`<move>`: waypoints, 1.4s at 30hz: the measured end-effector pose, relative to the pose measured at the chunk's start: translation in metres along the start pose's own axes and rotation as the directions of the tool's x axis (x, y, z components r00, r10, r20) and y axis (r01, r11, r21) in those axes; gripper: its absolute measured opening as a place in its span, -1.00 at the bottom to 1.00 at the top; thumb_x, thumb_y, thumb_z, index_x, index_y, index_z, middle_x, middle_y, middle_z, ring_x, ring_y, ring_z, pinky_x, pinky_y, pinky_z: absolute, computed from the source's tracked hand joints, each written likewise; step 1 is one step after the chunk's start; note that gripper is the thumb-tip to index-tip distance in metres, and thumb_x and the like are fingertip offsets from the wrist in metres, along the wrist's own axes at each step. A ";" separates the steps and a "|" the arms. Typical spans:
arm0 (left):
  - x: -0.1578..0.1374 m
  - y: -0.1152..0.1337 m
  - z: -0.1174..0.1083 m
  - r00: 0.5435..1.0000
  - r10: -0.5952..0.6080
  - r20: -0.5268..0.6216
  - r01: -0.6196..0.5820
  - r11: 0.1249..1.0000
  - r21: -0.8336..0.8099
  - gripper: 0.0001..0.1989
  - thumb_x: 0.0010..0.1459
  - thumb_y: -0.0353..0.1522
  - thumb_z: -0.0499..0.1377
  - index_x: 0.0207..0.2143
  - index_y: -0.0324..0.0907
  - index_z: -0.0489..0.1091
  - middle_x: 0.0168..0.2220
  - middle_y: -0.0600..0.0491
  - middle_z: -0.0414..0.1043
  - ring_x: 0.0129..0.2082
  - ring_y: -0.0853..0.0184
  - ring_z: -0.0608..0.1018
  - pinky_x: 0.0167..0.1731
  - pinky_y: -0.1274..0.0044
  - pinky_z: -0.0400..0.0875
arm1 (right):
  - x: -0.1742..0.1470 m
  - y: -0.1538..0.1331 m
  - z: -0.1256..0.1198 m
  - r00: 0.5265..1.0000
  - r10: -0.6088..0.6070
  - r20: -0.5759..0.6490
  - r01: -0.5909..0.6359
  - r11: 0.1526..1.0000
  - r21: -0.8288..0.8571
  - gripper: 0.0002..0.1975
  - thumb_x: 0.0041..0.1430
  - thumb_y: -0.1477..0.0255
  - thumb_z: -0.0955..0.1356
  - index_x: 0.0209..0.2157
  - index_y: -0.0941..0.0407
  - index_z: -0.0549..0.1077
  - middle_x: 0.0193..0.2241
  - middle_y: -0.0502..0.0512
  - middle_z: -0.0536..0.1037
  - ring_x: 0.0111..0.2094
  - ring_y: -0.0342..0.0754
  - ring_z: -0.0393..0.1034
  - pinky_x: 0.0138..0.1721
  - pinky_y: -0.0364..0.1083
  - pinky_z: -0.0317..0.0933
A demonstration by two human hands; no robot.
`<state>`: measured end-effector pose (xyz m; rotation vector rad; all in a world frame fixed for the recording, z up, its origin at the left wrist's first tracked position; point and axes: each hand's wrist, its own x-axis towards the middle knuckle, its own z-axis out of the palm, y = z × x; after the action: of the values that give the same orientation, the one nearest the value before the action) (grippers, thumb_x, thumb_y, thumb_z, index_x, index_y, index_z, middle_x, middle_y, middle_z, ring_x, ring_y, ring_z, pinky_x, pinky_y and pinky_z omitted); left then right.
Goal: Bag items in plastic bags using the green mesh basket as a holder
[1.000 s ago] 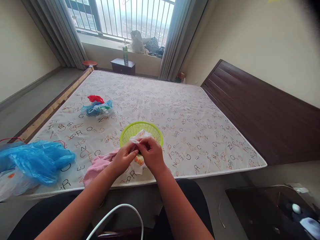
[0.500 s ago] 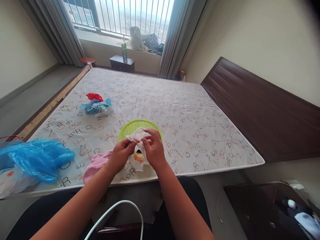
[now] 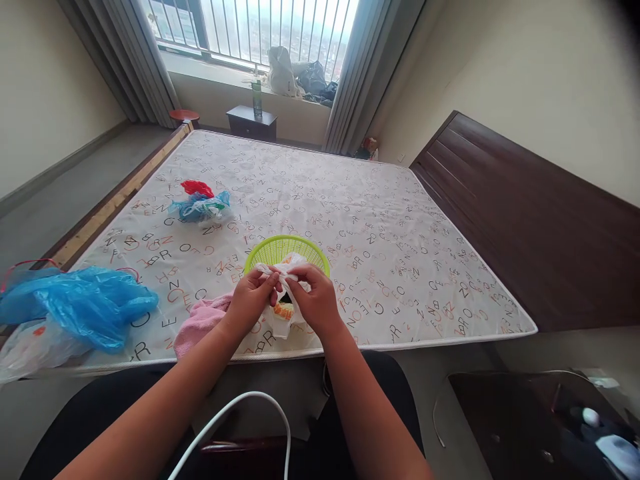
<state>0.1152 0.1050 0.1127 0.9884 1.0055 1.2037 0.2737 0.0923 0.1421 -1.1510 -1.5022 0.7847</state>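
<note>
Between my hands is a white plastic bag with orange printing, its lower part hanging over the near side of the mattress. My left hand pinches the bag's upper edge on the left. On the right, my right hand is closed on the same gathered plastic, fingertips close to the left ones. Just behind the hands stands a lime-green plastic basket, its near side hidden by the bag and hands. A pink cloth lies beside my left forearm.
Blue and clear plastic bags lie at the mattress's left front. Farther back is a small heap of red and blue bags. The letter-printed mattress meets a dark headboard on the right. A white cable loops between my legs.
Both hands have drawn the bag's top together into a narrower, twisted strip. The whole view has shifted slightly, so the scene sits a little farther right.
</note>
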 end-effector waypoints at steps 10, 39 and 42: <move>0.006 0.010 -0.011 0.998 -0.042 -0.051 0.041 0.999 -0.023 -0.61 -0.02 -0.18 0.44 -0.25 -0.19 0.42 -0.62 0.20 0.35 -0.63 0.46 0.37 -0.58 0.64 0.26 | -0.001 0.010 0.010 0.920 -0.282 0.271 0.336 0.924 -0.180 -0.85 0.37 0.40 0.33 -0.16 0.00 0.57 -0.19 0.12 0.59 -0.04 0.02 0.42 0.06 0.07 0.35; -0.002 -0.003 -0.031 0.695 0.646 0.315 -0.661 0.403 0.632 -0.84 0.15 -0.38 0.35 -0.24 0.09 0.67 -0.13 -0.03 0.55 -0.08 0.21 0.56 0.03 0.34 0.46 | 0.006 0.009 -0.004 0.884 0.327 0.333 -0.432 0.845 0.316 -0.77 0.18 0.26 0.41 -0.17 0.03 0.62 -0.32 0.01 0.63 -0.35 -0.11 0.48 -0.28 -0.09 0.38; 0.000 -0.003 -0.033 0.712 0.616 0.337 -0.657 0.417 0.628 -0.86 0.16 -0.37 0.35 -0.26 0.09 0.66 -0.14 -0.01 0.60 -0.05 0.17 0.56 0.08 0.28 0.43 | 0.008 0.014 -0.003 0.892 0.375 0.255 -0.449 0.807 0.384 -0.75 0.06 0.22 0.50 -0.28 0.08 0.60 -0.36 0.03 0.64 -0.39 -0.12 0.47 -0.30 -0.10 0.37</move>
<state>0.0842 0.1067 0.1018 2.1996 1.1101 1.3905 0.2804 0.1038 0.1331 -1.0954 -1.1238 1.4718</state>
